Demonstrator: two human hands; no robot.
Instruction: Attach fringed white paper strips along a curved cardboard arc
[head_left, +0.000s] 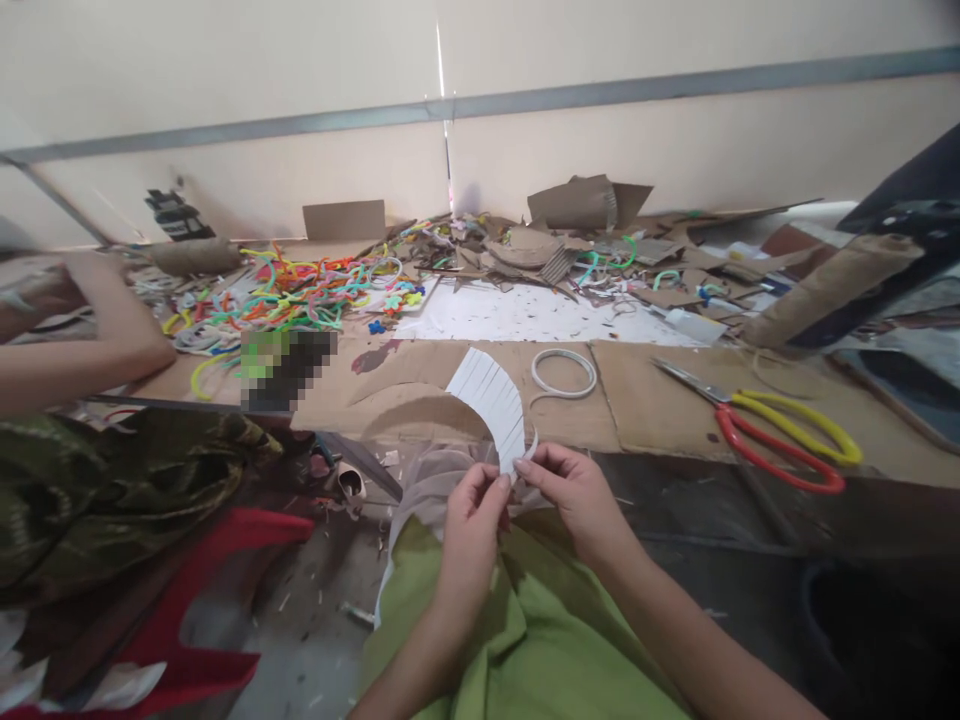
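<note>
One curved white piece [491,400], marked across with dark slanting lines: in front of you at the near edge of the bench [142,388], its lower end in your hands, its upper end over the cardboard sheet [626,400]. Your left hand [478,500]: thumb and fingers pinching that lower end. Your right hand [566,487]: thumb and forefinger closed at the same end on a thin white strip [534,442], whose tip curves up beside the piece. One white coil [562,394], lying flat on the cardboard, just beyond your right hand. One pair of scissors [724,405], one handle red, one yellow, to your right, the points directed away and leftward, the red handle overhanging the edge. One white sheet [487,310], beyond the cardboard, specked with bits. One heap of bright cords [300,290], far left, a small blue flower shape [376,327] near it. Cardboard scraps [525,250], heaped along the back. One brown roll [836,290], tilted, at far right. One co-worker's arm [82,368], bent, on your left.
</note>
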